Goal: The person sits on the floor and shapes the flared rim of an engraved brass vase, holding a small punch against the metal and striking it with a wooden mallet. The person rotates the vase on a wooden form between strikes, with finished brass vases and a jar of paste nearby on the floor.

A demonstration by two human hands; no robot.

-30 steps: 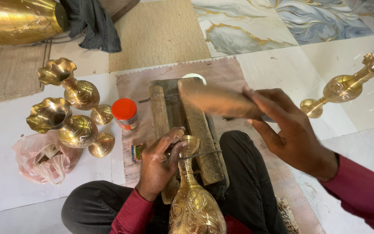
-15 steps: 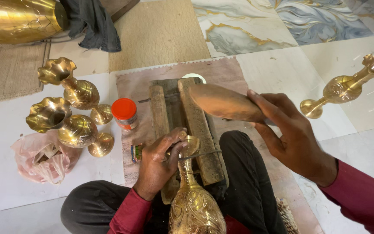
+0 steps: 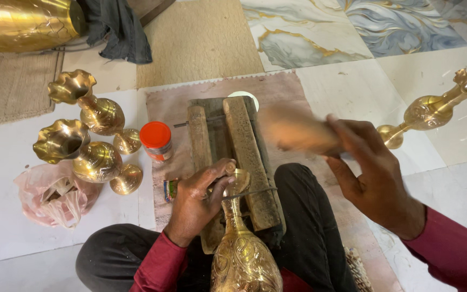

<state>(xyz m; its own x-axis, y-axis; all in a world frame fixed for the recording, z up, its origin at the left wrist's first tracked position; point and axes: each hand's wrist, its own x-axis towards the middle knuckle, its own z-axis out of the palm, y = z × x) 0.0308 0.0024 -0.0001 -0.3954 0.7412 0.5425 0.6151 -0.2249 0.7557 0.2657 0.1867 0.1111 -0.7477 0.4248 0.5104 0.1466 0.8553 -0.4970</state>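
Fingers of the left hand [image 3: 198,197] pinch the chisel [image 3: 247,193] against the brass vase [image 3: 242,254]; right hand [image 3: 371,176], wrapped around the blurred mallet [image 3: 298,132], could easily smash them.

The engraved vase [image 3: 242,259] under the left hand [image 3: 198,197] is shiny gold brass with swirling scroll patterns cut into its body, and the two fluted vases [image 3: 85,135] lying on the white floor share that gold shine, as does the long brass stand [image 3: 433,108] on the right. A small jar [image 3: 157,141] has a bright orange-red lid, the crumpled plastic bag [image 3: 49,192] is pale pink, and both sleeves are dark magenta above black trousers. The marble tile [image 3: 352,27] swirls in white, grey-blue and gold veins beside a tan woven mat [image 3: 201,38].
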